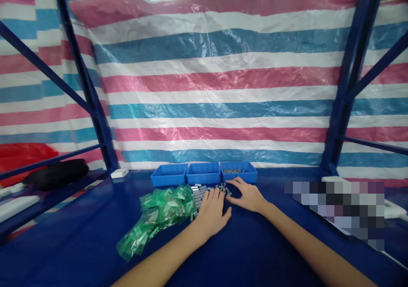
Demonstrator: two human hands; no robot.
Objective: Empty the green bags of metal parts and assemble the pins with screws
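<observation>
My left hand (pixel 211 214) lies palm down with its fingers stretched over a pile of silvery metal cylinders (pixel 198 195), partly covering it. To its right, my right hand (pixel 249 196) has its fingers apart beside a small heap of screw-like metal pieces (pixel 225 189); its thumb and forefinger reach around the heap's right side, and I see nothing held. Left of the cylinders spread several green-tinted clear plastic bags (pixel 168 206) with small items inside. Behind the hands stands a blue bin (pixel 251 178) with small metal pieces (pixel 233 171) in it.
Two more blue bins, a left one (pixel 168 180) and a middle one (pixel 204 178), stand in the same row. A small white box (pixel 119 173) sits at the back left of the blue table (pixel 83 232). A pixelated object (pixel 338 210) lies at right. Blue posts frame a striped sheet (pixel 223 79).
</observation>
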